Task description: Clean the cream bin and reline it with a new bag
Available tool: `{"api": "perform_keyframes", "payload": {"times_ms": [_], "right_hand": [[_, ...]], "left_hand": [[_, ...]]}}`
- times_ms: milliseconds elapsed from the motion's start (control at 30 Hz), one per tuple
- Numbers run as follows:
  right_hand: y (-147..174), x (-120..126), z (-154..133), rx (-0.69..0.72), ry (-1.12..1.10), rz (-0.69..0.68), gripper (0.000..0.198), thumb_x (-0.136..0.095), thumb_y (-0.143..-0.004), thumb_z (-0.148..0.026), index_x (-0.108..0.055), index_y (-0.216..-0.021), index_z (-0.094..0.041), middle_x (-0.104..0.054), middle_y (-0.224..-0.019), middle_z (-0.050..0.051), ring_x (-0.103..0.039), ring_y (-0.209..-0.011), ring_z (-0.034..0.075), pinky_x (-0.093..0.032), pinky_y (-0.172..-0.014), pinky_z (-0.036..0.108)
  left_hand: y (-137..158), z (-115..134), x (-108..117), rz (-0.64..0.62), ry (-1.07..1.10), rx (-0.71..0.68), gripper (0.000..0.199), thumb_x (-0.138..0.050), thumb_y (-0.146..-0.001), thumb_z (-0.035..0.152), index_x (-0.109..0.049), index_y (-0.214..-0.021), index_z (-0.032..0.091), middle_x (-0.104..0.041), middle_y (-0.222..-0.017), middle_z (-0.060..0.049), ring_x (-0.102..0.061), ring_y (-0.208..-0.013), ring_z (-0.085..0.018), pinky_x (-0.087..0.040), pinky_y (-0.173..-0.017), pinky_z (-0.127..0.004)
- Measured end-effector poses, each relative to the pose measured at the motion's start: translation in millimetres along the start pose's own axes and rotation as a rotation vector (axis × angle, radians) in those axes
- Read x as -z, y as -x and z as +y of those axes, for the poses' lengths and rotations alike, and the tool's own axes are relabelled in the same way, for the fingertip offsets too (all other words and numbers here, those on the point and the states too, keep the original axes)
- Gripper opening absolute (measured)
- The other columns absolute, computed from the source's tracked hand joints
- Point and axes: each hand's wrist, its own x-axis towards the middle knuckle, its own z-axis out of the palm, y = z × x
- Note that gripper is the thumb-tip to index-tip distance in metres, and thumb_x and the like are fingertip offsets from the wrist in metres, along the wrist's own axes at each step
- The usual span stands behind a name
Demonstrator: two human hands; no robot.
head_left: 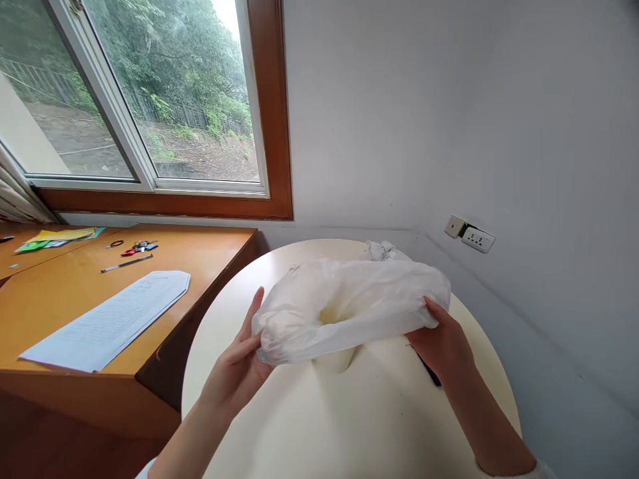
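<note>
A thin white plastic bag [364,293] is spread wide between my two hands, above the round table. My left hand [239,369] pinches its left edge between thumb and fingers. On the other side my right hand [444,339] grips the right edge, thumb on top. Through the bag's middle opening shows a pale yellow inside. Below the bag stands the lower part of a cream container [335,360]; the bag hides most of it, so its full shape cannot be made out.
The round white table [329,426] stands near the wall. Crumpled white material [382,251] lies behind the bag, and a dark thin object [430,369] lies partly under my right hand. On the wooden desk [219,253] are papers [114,319], a pen [126,263] and scissors [140,248].
</note>
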Motion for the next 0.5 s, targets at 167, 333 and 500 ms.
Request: {"api": "perform_keyframes", "payload": {"times_ms": [167, 333, 500], "right_hand": [[5, 21, 10, 0.022, 0.030, 0.093, 0.026, -0.059, -0.076, -0.029, -0.061, -0.102, -0.028, -0.065, -0.108, 0.001, -0.060, -0.101, 0.021, -0.055, -0.080, 0.036], [2, 34, 17, 0.002, 0.087, 0.122, 0.019, -0.058, -0.074, -0.031, -0.065, -0.092, -0.028, -0.071, -0.086, -0.001, -0.065, -0.085, 0.019, -0.056, -0.069, 0.031], [-8, 40, 28, -0.026, 0.186, 0.101, 0.027, -0.060, -0.070, -0.032, -0.064, -0.097, -0.029, -0.071, -0.081, -0.002, -0.065, -0.079, 0.021, -0.055, -0.062, 0.031]], "left_hand": [[4, -7, 15, 0.016, 0.038, 0.098, 0.051, -0.056, -0.070, 0.012, -0.054, -0.117, 0.030, -0.062, -0.109, -0.001, -0.061, -0.077, -0.012, -0.049, -0.066, -0.020], [8, -10, 18, -0.074, -0.098, 0.131, 0.048, -0.064, -0.064, 0.024, -0.057, -0.112, 0.024, -0.064, -0.092, -0.004, -0.058, -0.070, -0.015, -0.045, -0.058, -0.022], [2, -18, 23, -0.009, -0.395, 0.071, 0.042, -0.076, -0.059, 0.034, -0.063, -0.095, 0.017, -0.062, -0.072, -0.002, -0.053, -0.062, -0.013, -0.040, -0.054, -0.019]]}}
